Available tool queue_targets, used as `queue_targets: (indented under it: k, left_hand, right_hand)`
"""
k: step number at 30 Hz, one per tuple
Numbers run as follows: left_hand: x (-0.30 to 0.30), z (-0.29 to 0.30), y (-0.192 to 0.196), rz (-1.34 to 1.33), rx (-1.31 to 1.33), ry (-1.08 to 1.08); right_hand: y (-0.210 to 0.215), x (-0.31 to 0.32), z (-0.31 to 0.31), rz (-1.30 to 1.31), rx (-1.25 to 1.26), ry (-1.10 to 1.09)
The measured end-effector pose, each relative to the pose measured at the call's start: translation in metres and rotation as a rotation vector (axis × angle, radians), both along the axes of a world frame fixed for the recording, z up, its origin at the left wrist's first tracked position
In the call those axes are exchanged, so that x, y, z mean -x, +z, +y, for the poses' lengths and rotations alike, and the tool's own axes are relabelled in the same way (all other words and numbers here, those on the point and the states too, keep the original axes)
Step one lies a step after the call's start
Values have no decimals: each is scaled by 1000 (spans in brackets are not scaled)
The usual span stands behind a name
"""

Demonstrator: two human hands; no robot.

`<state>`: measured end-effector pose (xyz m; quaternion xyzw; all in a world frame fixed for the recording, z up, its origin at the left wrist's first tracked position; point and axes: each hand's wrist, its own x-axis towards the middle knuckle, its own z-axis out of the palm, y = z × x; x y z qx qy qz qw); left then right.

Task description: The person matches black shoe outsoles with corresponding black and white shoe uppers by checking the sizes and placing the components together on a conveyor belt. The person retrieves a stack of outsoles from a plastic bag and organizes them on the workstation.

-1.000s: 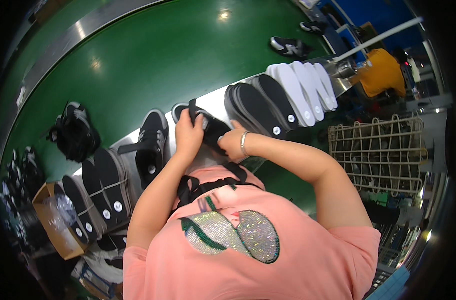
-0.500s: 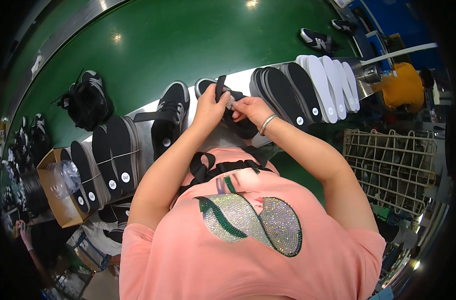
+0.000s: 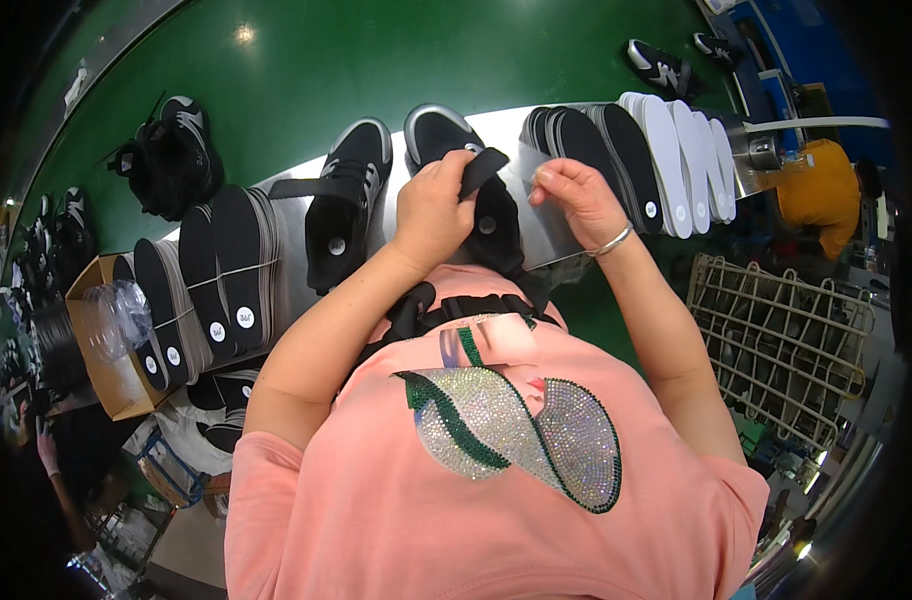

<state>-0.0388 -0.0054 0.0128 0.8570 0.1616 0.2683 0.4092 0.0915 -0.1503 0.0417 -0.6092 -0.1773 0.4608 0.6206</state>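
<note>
A black shoe (image 3: 446,135) with a grey sole rim lies on the steel table (image 3: 551,245) in front of me. My left hand (image 3: 431,205) rests on the shoe and grips its black strap (image 3: 486,163), which is pulled up to the right. My right hand (image 3: 576,195), with a silver bangle on the wrist, hovers just right of the shoe. Its fingertips are pinched together, and I see nothing in them. It is beside a fanned stack of black insoles (image 3: 586,135).
A second black shoe (image 3: 346,190) lies to the left. Further left are bundled black insoles (image 3: 211,270) and a cardboard box (image 3: 101,375). White insoles (image 3: 681,150) fan out at the right. Black shoes (image 3: 171,150) sit on the green conveyor (image 3: 306,70). A wire rack (image 3: 786,340) stands at the right, with a person in orange (image 3: 821,190) beyond it.
My right hand has let go of the shoe and moved right toward the insole stack. My left hand stays on the shoe and now holds the strap alone.
</note>
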Motion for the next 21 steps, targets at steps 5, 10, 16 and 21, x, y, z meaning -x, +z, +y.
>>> queue_targets:
  k: [5, 10, 16, 21]
  left_hand:
    - [-9, 5, -3, 108, 98, 49]
    - [-15, 17, 14, 27, 88, 29]
    - [9, 10, 67, 128, 612, -418]
    - [43, 27, 58, 63, 481, -244]
  right_hand:
    - [17, 6, -2, -200, 48, -11]
    - [22, 17, 3, -482, 122, 91]
    - [41, 33, 19, -969, 32, 170]
    - [39, 49, 24, -1034, 131, 422]
